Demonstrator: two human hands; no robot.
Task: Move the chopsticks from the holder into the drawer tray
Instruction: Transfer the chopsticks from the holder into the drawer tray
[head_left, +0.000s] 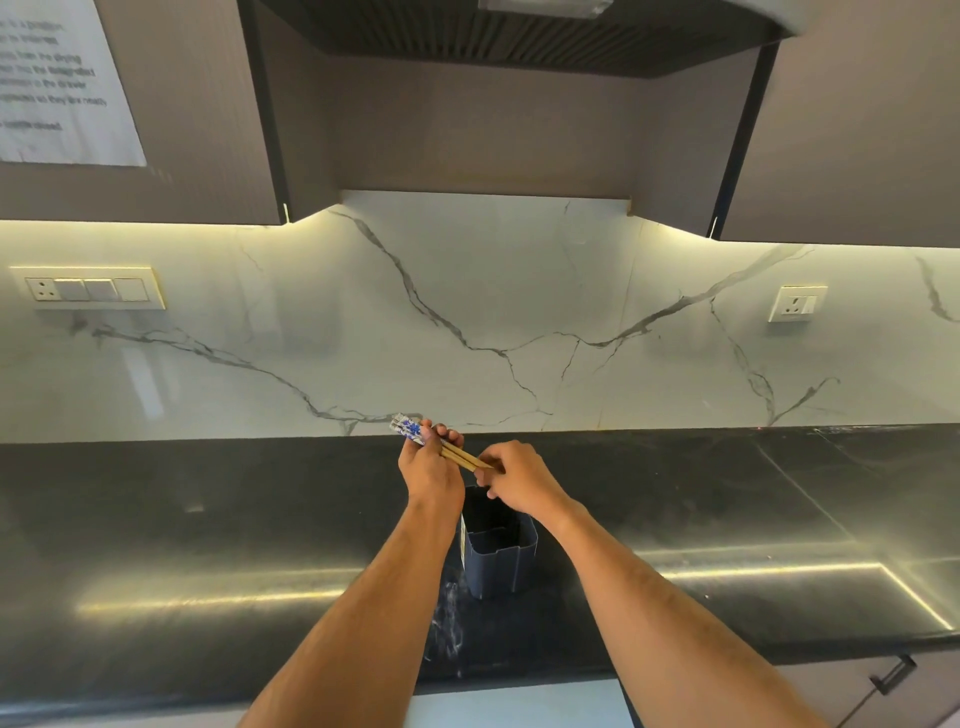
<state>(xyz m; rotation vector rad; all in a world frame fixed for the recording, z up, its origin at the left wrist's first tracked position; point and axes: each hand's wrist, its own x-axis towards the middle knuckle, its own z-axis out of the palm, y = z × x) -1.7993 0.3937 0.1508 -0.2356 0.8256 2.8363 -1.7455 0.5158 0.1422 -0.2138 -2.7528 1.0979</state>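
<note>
Left hand (429, 464) gripping the chopsticks (457, 457) near their blue-patterned tops, right hand (511, 477) pinching their tips, above the dark holder (500, 558) on the black table (208, 519)

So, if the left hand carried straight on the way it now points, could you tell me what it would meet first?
Probably the white marble-look backsplash: the left hand, gripping the wooden, blue-patterned chopsticks, points away over the black countertop. Depth is unclear.

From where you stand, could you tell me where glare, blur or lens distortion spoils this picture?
Head view: under-cabinet strip light throws bright streaks of glare on the black countertop; the wide lens bows the counter edge and cabinets; the notice sheet is too blurred to read; the chopsticks and holder stay reasonably sharp.
</note>
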